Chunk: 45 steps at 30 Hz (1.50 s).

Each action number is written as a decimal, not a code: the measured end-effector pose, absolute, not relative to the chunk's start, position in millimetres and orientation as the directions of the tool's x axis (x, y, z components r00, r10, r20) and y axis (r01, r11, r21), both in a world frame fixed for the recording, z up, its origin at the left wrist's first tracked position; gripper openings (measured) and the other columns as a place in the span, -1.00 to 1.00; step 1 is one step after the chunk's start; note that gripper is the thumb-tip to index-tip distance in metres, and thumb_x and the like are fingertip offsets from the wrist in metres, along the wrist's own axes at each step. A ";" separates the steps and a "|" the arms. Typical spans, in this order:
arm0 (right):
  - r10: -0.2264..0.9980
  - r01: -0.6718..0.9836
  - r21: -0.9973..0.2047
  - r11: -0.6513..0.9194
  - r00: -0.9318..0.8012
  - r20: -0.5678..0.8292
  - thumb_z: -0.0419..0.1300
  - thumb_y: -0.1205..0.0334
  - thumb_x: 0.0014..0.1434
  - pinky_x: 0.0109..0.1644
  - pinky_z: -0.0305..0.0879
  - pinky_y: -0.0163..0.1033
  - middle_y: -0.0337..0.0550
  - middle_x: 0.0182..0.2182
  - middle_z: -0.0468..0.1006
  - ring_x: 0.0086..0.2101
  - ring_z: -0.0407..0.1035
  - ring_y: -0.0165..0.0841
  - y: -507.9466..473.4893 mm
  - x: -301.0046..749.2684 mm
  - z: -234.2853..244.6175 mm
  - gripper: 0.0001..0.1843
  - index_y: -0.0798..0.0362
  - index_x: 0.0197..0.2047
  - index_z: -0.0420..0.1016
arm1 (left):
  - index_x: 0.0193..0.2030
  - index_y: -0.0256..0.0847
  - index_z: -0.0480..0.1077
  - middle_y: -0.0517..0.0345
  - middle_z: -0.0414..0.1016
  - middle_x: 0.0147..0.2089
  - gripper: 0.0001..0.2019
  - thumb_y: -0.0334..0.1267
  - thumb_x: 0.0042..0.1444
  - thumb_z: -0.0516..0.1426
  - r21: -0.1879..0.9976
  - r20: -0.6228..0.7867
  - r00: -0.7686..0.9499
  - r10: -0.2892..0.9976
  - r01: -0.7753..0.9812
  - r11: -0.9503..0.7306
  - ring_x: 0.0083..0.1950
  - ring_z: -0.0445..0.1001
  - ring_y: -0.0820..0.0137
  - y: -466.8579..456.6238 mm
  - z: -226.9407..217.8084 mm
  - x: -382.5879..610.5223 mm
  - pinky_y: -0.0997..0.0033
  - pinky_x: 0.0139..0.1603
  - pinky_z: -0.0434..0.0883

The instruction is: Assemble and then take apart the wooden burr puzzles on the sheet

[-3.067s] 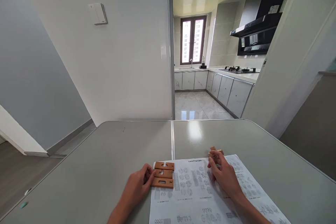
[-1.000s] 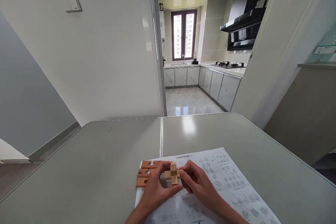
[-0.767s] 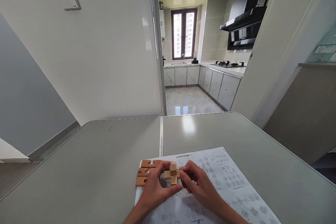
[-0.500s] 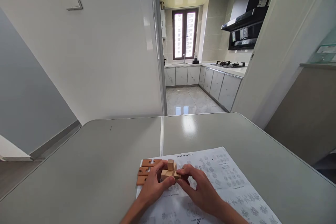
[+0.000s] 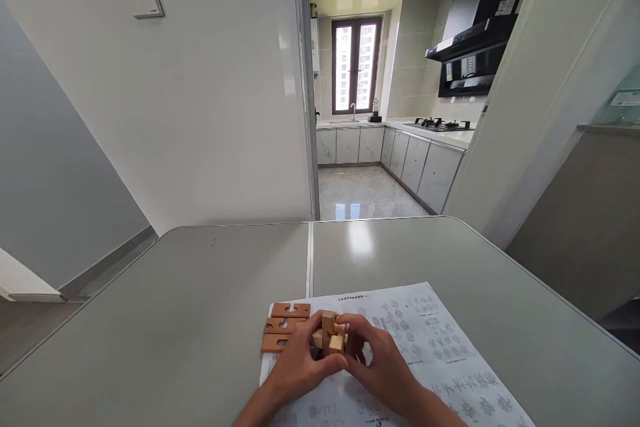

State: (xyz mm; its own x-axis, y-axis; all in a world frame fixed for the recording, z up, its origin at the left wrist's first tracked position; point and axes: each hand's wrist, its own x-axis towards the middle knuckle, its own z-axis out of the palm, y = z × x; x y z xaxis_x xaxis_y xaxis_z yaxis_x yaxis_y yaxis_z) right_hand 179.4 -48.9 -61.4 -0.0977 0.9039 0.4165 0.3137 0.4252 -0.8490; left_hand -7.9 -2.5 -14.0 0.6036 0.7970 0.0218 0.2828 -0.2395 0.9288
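Observation:
A small wooden burr puzzle [image 5: 328,330] of interlocking pale blocks is held between both hands above the printed sheet. My left hand [image 5: 303,361] is closed round its left side, thumb along the front. From the right, my right hand [image 5: 376,361] grips it with the index finger on top and the thumb low at the front. Fingers cover part of the puzzle's sides. Just left of my left hand lie three flat brown wooden pieces [image 5: 285,325] with cut-out slots, one above another on the sheet's edge.
The instruction sheet [image 5: 440,337], printed with many small diagrams, lies on the grey table [image 5: 200,320]. A white seam runs down the table's middle. Beyond its far edge are a white wall [image 5: 225,113] and a kitchen doorway with cabinets [image 5: 360,145].
The wooden puzzle has been turned between the hands, so an upright block now faces me. My right hand has moved from pinching its right end to wrapping round it. The view has shifted slightly.

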 end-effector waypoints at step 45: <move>0.966 0.242 -0.948 0.206 0.106 0.237 -0.09 -0.29 0.41 -0.37 0.25 -0.25 -0.24 -0.53 0.45 -0.50 0.32 -0.31 -41.0 173.1 -67.7 -0.43 -0.01 -0.23 0.47 | 0.18 -0.22 0.37 0.31 0.31 -0.49 -0.38 0.28 0.27 0.09 0.980 -0.008 0.470 0.883 0.178 -0.086 -0.51 0.25 0.49 1.1 -18.8 -11.8 0.52 -0.48 0.21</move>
State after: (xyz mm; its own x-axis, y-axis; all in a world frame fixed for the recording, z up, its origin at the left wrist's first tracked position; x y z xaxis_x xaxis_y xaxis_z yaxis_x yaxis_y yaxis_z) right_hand 173.1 -41.0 -67.7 0.1055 0.9658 0.2368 0.2419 0.2060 -0.9482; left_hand -11.8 1.1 -18.8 0.4700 0.8826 -0.0083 0.1784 -0.0858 0.9802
